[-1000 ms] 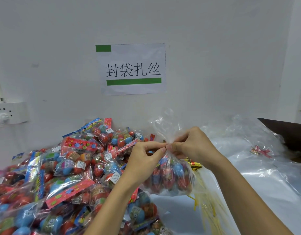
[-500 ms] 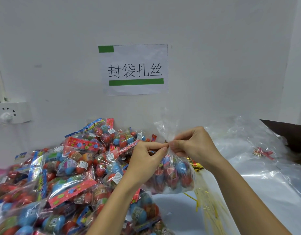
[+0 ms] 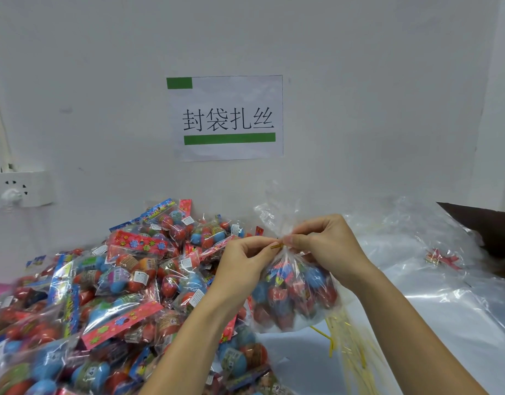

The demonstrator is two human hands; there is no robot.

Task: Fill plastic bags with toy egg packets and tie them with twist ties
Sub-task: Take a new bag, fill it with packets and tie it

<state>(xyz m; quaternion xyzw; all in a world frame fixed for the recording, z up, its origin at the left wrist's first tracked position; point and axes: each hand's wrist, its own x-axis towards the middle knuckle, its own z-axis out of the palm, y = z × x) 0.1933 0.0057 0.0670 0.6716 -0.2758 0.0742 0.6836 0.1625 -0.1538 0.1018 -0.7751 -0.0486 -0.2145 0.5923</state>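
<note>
At the near edge of the table, a loose sheaf of yellow twist ties (image 3: pixel 349 346) lies fanned out under the right forearm, ready for further bags. Just beyond it, both hands meet at the neck of a filled plastic bag (image 3: pixel 295 292). The left hand (image 3: pixel 245 260) pinches one end of a gold twist tie (image 3: pixel 276 246) between thumb and forefinger, and the right hand (image 3: pixel 328 246) pinches the gathered neck with the tie's other side; both hands have fingers curled tight on it. The bag hangs between them, bulging with red and blue toy egg packets, its open top flaring above the pinch.

As a judgement, this bag is already filled and its closing is under way: the tie seems wrapped round the neck, but whether enough turns are in cannot be told. Setting the bag down and starting another remain.

To the left, a big heap of egg packets (image 3: pixel 126 283) covers the table, so much is left to pack. To the right, empty clear bags (image 3: pixel 445 292) lie in a glossy layer, with a small red bow-like item (image 3: pixel 442 258) on them. Farther back stand a dark box edge (image 3: pixel 485 223), a wall socket (image 3: pixel 15 189) and a paper sign (image 3: pixel 227 118) on the wall.
</note>
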